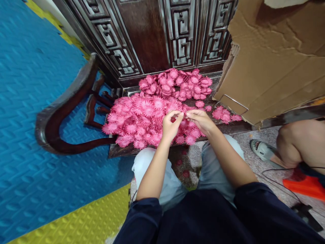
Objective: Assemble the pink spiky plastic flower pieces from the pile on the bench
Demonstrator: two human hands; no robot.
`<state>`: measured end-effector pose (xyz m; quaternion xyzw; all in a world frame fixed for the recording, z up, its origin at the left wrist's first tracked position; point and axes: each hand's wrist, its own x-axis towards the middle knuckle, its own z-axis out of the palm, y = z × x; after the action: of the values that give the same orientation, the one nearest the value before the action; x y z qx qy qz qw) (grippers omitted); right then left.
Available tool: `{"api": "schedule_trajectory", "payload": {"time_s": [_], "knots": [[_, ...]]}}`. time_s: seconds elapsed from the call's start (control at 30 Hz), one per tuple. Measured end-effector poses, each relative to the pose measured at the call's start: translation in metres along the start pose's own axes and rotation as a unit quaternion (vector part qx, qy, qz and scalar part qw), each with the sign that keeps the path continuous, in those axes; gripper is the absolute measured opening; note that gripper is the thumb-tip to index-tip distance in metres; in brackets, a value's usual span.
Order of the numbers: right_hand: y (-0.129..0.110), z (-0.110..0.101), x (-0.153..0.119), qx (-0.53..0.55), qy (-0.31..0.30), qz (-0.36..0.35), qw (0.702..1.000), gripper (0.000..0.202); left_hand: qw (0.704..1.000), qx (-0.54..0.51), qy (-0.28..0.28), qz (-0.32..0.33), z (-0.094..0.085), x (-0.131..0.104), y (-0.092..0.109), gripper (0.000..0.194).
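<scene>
My left hand (172,124) and my right hand (200,120) meet fingertip to fingertip above a wooden bench seat. Both are closed in a pinch on a small pink piece (185,114), mostly covered by the fingers; it seems to match the flowers below. Under and left of my hands spreads a large heap of pink artificial flowers (137,117) with thin pointed petals. Behind it lies a second heap of pink flowers (175,83), against the carved backrest. To the right of my right hand is a small cluster of pink flowers (224,114).
A dark curved armrest (68,101) borders the seat on the left, over blue mats (27,135). A big cardboard box (276,64) stands at the right. Another person's bent leg (302,142) is at far right. A few pink bits (186,173) lie on the floor between my knees.
</scene>
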<state>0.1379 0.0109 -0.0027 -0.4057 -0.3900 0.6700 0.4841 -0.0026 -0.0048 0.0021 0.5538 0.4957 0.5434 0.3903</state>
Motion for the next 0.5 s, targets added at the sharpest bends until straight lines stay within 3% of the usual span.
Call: {"api": "schedule_trajectory", "payload": {"time_s": [0.1, 0.3, 0.5], "knots": [[-0.001, 0.0, 0.0, -0.008, -0.005, -0.002, 1.0, 0.027, 0.999, -0.03, -0.001, -0.02, -0.001, 0.002, -0.003, 0.019], [-0.005, 0.002, -0.004, 0.016, -0.011, 0.004, 1.0, 0.027, 0.981, -0.148, -0.01, -0.125, -0.005, 0.008, -0.014, 0.012], [-0.007, 0.004, -0.005, 0.055, -0.014, 0.015, 0.998, 0.027, 0.978, -0.155, -0.021, -0.139, -0.009, 0.01, -0.016, 0.01]]}}
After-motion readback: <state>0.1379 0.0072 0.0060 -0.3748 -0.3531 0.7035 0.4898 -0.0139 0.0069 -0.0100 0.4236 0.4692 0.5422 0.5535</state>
